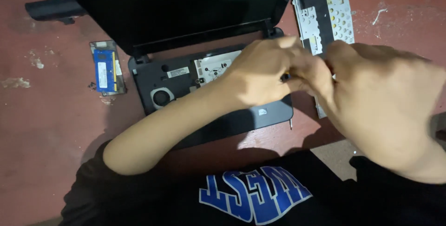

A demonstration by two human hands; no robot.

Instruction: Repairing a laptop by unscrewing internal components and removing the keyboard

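Right hand (385, 100), left hand (265, 75) pinching small dark part (285, 76), above opened laptop (223, 114)

Left hand (262, 70) and right hand (376, 96) met over the opened dark laptop (186, 86) on the red table (46, 128), pinching something small and dark, blurred. Blue memory module (106, 69) lay left of the laptop; a grey metal plate (324, 12) lay toward the far right corner.

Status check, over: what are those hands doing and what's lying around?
Left hand and right hand pinch a small dark part together above the opened laptop. Metal plate beyond; blue memory module left.
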